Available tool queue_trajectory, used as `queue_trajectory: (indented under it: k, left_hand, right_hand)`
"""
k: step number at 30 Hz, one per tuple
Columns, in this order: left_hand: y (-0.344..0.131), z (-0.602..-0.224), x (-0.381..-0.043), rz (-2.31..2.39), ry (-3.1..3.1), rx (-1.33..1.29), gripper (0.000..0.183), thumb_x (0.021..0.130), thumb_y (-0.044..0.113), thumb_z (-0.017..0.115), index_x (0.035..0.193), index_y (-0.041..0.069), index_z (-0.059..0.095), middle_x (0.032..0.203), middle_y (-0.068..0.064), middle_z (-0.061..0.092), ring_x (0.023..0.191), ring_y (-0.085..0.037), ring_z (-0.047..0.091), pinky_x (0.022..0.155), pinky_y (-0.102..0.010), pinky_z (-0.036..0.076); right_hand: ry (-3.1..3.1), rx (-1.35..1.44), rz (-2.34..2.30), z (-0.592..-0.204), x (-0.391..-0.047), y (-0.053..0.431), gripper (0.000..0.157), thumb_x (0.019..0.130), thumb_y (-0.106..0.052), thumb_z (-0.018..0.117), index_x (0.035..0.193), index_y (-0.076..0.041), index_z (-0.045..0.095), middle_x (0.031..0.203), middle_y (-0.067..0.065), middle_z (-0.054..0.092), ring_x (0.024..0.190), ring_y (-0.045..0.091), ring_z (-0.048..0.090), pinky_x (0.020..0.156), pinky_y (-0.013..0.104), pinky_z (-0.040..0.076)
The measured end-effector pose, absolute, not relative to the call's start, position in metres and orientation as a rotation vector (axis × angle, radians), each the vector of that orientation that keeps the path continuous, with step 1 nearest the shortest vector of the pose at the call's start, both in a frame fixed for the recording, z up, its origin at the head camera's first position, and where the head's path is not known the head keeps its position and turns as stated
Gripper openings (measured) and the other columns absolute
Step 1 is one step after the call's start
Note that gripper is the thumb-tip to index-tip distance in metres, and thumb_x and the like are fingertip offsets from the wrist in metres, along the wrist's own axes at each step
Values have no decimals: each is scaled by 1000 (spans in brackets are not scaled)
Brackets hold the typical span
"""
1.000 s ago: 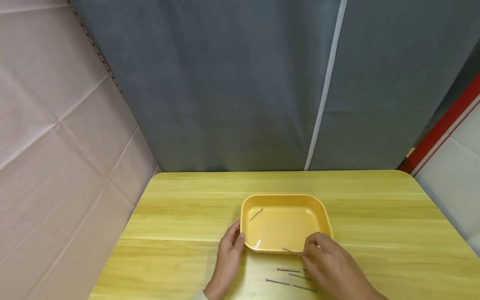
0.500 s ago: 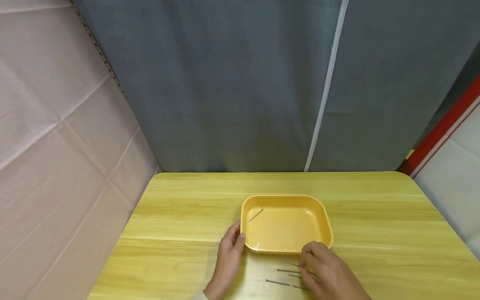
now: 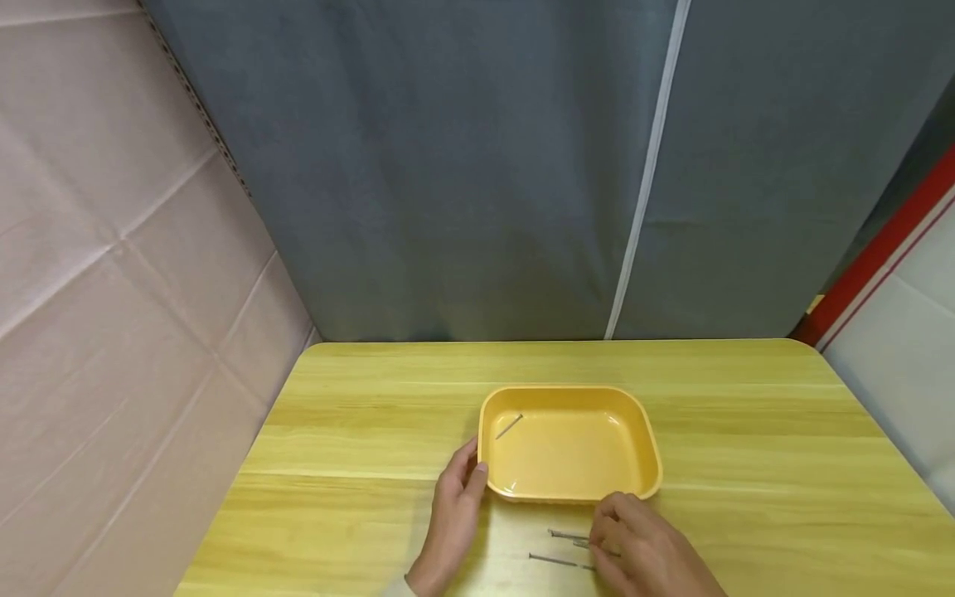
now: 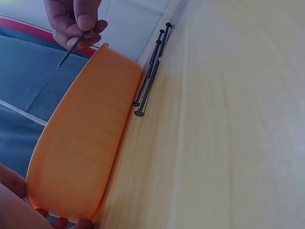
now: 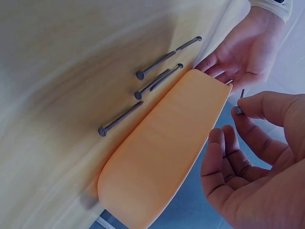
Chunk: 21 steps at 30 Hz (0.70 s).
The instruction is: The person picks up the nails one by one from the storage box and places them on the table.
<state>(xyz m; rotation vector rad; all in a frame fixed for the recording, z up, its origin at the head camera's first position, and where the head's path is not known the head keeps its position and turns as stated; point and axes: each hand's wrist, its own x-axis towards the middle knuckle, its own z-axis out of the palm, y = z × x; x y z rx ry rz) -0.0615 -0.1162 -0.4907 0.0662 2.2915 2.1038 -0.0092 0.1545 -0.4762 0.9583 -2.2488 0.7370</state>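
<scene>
A yellow-orange plastic tray (image 3: 570,448) stands on the table, with one nail (image 3: 510,427) inside near its left end. My left hand (image 3: 453,510) holds the tray's left end, fingers and thumb round its corner. My right hand (image 3: 645,543) is just in front of the tray's front right corner. Between thumb and finger it pinches a nail (image 4: 70,51), clearest in the wrist views; its other fingers are loosely curled. Several more nails (image 5: 119,118) lie on the table along the tray's front side; the right hand partly hides them in the head view.
The wood-grain table (image 3: 358,431) reaches out on both sides of the tray. Behind it hangs a grey-blue cloth (image 3: 448,182). Pale sheeting (image 3: 127,290) borders the left side, and a red-edged white panel (image 3: 895,332) the right.
My right hand has drawn back from the tray's front rim toward me and a little left, over the loose nails. The left hand and tray have stayed put.
</scene>
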Motion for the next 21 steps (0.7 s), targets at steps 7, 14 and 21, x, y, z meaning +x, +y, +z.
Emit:
queue_trajectory:
  k: [7, 14, 21]
  left_hand:
    - [-116, -491, -63, 2104, 2280, 58, 50, 116, 10, 49, 163, -4, 43, 158, -23, 56, 139, -36, 58, 111, -25, 51]
    - [-116, -490, -62, 2111, 2261, 58, 50, 116, 10, 48, 164, -4, 42, 160, -22, 54, 143, -36, 56, 116, -31, 50]
    - [-116, -488, -58, 2121, 2263, 57, 51, 115, 9, 51, 163, -6, 42, 162, -24, 52, 145, -38, 54, 116, -30, 48]
  right_hand:
    - [-2256, 949, 794, -484, -1, 151, 18, 92, -13, 76, 83, -26, 68, 106, -13, 62, 89, -1, 55, 70, 8, 47]
    - [-2331, 931, 740, -495, 6, 149, 31, 68, -5, 87, 78, -27, 69, 104, -16, 57, 87, -7, 49, 69, 6, 42]
    - [-2370, 964, 743, -506, 7, 151, 28, 77, -9, 90, 78, -28, 70, 101, -15, 56, 88, -6, 49, 69, 7, 41]
